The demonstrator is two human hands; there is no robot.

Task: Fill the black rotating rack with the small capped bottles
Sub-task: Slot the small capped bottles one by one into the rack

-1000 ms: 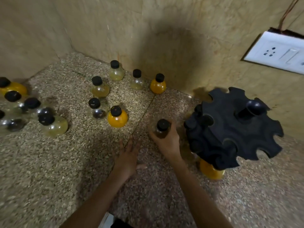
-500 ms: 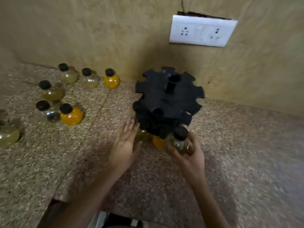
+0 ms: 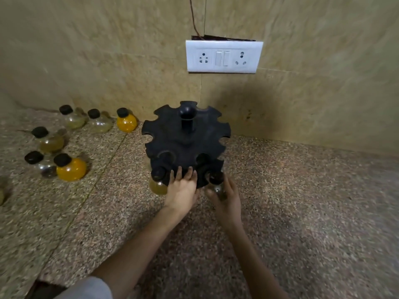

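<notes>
Six small capped bottles sit loose at mid-left of frame, black caps, yellow, orange or clear fill; nearest to the rack is the orange round glass bottle (image 3: pixel 126 122) by the wall. Black plastic two-tier rotating rack (image 3: pixel 186 140) stands at frame centre on the speckled granite counter (image 3: pixel 302 201).

My left hand (image 3: pixel 181 193) is flat, fingers together, pressed against the lower tier's front edge. My right hand (image 3: pixel 226 198) is wrapped around a clear small bottle with a black cap (image 3: pixel 217 184), cap level with a lower-tier notch at the front right. A yellowish bottle (image 3: pixel 158 183) already hangs in the lower tier, left of my left hand.

Step in hand, as I read it: seating this bottle. Doing it well means holding the tier steady with the left so it can't spin, sliding the neck straight into the notch, and letting go only once the cap sits on top.

Room: counter right of and in front of the rack is open. Wall is close behind, white switch plate (image 3: pixel 224 56) above. Upper-tier notches look empty.
</notes>
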